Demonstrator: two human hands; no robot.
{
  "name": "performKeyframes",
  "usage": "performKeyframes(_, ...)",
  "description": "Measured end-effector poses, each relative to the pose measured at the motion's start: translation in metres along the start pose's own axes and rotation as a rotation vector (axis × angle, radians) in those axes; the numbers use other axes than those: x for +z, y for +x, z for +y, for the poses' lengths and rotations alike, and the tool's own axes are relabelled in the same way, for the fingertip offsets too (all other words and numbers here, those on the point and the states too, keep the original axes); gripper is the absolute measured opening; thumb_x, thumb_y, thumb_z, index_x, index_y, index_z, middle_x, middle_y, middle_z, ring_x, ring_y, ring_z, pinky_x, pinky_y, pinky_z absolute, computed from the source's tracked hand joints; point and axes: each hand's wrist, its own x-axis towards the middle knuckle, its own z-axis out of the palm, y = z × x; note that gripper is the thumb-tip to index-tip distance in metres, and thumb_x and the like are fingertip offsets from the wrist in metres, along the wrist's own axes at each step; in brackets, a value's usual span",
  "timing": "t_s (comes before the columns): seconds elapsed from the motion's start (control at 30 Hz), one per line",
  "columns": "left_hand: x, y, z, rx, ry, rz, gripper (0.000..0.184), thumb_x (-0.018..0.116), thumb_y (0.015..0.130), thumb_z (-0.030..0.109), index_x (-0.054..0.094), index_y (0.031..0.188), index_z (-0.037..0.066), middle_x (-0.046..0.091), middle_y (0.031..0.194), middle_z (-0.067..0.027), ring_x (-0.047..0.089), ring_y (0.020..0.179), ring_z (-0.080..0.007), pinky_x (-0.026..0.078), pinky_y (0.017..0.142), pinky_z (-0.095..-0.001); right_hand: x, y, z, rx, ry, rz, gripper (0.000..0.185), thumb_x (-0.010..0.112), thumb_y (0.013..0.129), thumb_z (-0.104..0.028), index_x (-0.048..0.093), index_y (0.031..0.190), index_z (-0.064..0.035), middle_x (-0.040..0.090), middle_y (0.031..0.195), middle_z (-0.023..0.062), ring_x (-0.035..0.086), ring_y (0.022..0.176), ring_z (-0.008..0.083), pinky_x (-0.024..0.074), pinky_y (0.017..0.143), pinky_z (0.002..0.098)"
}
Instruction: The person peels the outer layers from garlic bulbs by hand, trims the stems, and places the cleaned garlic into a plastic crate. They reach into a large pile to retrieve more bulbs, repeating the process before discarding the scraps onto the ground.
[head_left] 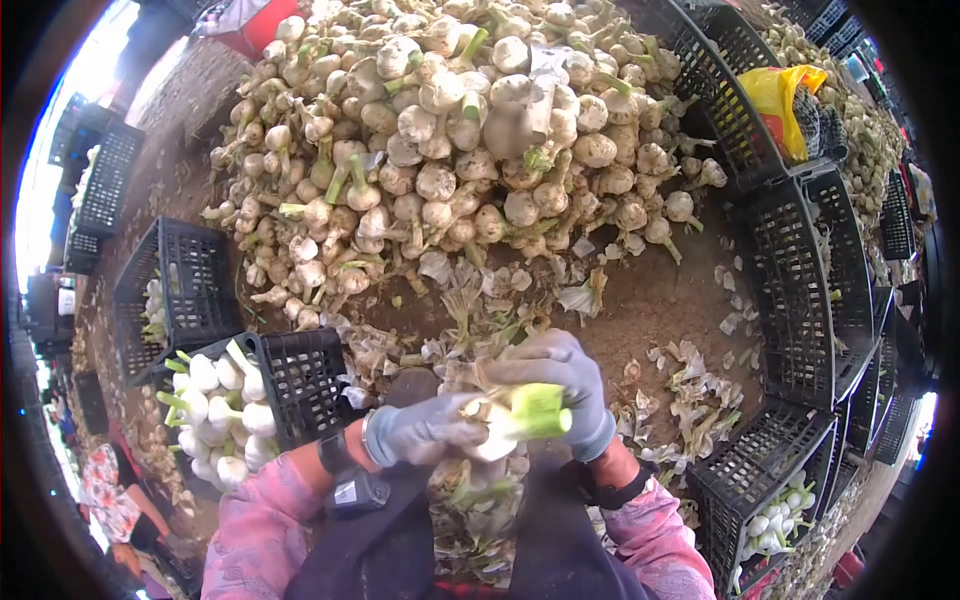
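Grey gloves cover both of the worker's hands, which meet low over the lap with one garlic bulb (pixel 490 428) between them. The left hand (pixel 425 430) has its fingers closed around the bulb's side, while the right hand (pixel 562 378) curls over the top, closed about the thick green stalk (pixel 540 410), which points off to the worker's right. Dry skins (pixel 482 500) lie between the knees.

Just past the hands I can see loose peelings on the brown dirt floor (pixel 650 310), then a great heap of garlic (pixel 440 160), soil still on many heads. Close by the left arm, a black crate (pixel 305 385) holds clean white bulbs (pixel 215 415). Over to the right, more black crates (pixel 795 290) stand in a curved row, with a yellow bag (pixel 775 105) near the far end. Another person (pixel 125 490) in a flowered top is well off to the left.
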Motion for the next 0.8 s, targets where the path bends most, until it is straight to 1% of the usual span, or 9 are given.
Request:
performKeyframes(0.1, 0.002, -0.002, -0.007, 0.084, -0.217, 0.042, 0.061, 0.068, 0.087, 0.023, 0.045, 0.137, -0.003, 0.063, 0.120, -0.0176, 0.067, 0.101, -0.0272, 0.055, 0.086, -0.0396, 0.007, 0.008, 0.010, 0.081, 0.241, 0.002, 0.040, 0.076, 0.080, -0.025, 0.069, 0.116, -0.0088, 0.069, 0.108, 0.0054, 0.064, 0.103, 0.0223, 0.0496, 0.090, 0.0358)
performKeyframes(0.13, -0.004, -0.001, -0.004, 0.093, -0.259, -0.008, 0.070, 0.071, 0.081, 0.023, 0.043, 0.139, -0.004, 0.060, 0.127, -0.0190, 0.067, 0.102, -0.0301, 0.055, 0.087, -0.0422, 0.008, 0.003, 0.014, 0.309, 0.484, 0.125, 0.037, 0.073, 0.085, -0.016, 0.066, 0.120, -0.0060, 0.067, 0.112, 0.0073, 0.063, 0.104, 0.0196, 0.0499, 0.092, 0.0325)
performKeyframes(0.2, 0.000, -0.003, 0.002, 0.168, -0.339, 0.064, 0.069, 0.069, 0.084, 0.028, 0.043, 0.139, -0.003, 0.061, 0.122, -0.0205, 0.067, 0.099, -0.0295, 0.055, 0.084, -0.0395, 0.004, -0.017, 0.029, 0.600, 0.518, 0.325, 0.034, 0.070, 0.090, -0.015, 0.064, 0.121, -0.0047, 0.066, 0.114, 0.0084, 0.062, 0.105, 0.0175, 0.0494, 0.092, 0.0298)
performKeyframes(0.33, -0.006, 0.008, -0.009, 0.296, -0.140, 0.266, 0.061, 0.066, 0.089, 0.028, 0.045, 0.139, -0.001, 0.062, 0.124, -0.0140, 0.065, 0.103, -0.0239, 0.053, 0.087, -0.0367, 0.019, -0.027, 0.000, 0.280, 0.342, 0.088, 0.034, 0.074, 0.088, -0.017, 0.064, 0.116, -0.0019, 0.066, 0.108, 0.0113, 0.064, 0.096, 0.0223, 0.0493, 0.088, 0.0332)
performKeyframes(0.47, 0.002, 0.006, -0.001, 0.353, 0.033, 0.468, 0.048, 0.063, 0.094, 0.018, 0.048, 0.137, 0.001, 0.062, 0.120, -0.0039, 0.059, 0.104, -0.0096, 0.049, 0.089, -0.0260, 0.033, -0.027, -0.007, 0.498, 0.576, 0.154, 0.028, 0.073, 0.087, -0.015, 0.065, 0.110, -0.0020, 0.066, 0.105, 0.0101, 0.064, 0.092, 0.0237, 0.0485, 0.085, 0.0335)
performKeyframes(0.6, 0.016, 0.012, 0.005, 0.433, 0.180, 0.703, 0.027, 0.061, 0.096, 0.011, 0.060, 0.121, 0.003, 0.067, 0.112, -0.0045, 0.065, 0.097, -0.0109, 0.054, 0.085, -0.0271, 0.046, -0.031, -0.017, 0.636, 0.650, 0.219, 0.025, 0.067, 0.091, -0.010, 0.064, 0.114, -0.0011, 0.067, 0.102, 0.0051, 0.062, 0.091, 0.0168, 0.0485, 0.084, 0.0299)
performKeyframes(0.73, 0.023, 0.025, -0.002, 0.861, 0.319, 0.805, 0.020, 0.061, 0.098, 0.015, 0.062, 0.112, 0.002, 0.067, 0.100, -0.0010, 0.063, 0.084, -0.0070, 0.053, 0.074, -0.0249, 0.060, -0.032, -0.018, 0.810, 0.942, 0.396, 0.032, 0.059, 0.098, -0.020, 0.058, 0.123, -0.0009, 0.066, 0.100, 0.0036, 0.062, 0.083, 0.0108, 0.0506, 0.073, 0.0260)
performKeyframes(0.77, 0.025, 0.025, 0.005, 0.938, 0.348, 0.832, 0.016, 0.060, 0.099, 0.014, 0.062, 0.109, 0.002, 0.066, 0.100, -0.0015, 0.062, 0.081, -0.0074, 0.053, 0.073, -0.0247, 0.057, -0.033, -0.014, 0.758, 0.948, 0.350, 0.035, 0.057, 0.099, -0.027, 0.057, 0.123, -0.0009, 0.066, 0.099, 0.0053, 0.061, 0.078, 0.0092, 0.0511, 0.068, 0.0255)
performKeyframes(0.8, 0.035, 0.022, 0.015, 0.996, 0.536, 0.933, 0.016, 0.056, 0.100, 0.014, 0.061, 0.111, 0.002, 0.067, 0.102, -0.0050, 0.063, 0.084, -0.0098, 0.054, 0.073, -0.0256, 0.057, -0.031, -0.014, 0.768, 0.994, 0.398, 0.036, 0.057, 0.099, -0.028, 0.057, 0.122, -0.0006, 0.066, 0.098, 0.0052, 0.061, 0.078, 0.0089, 0.0511, 0.067, 0.0252)
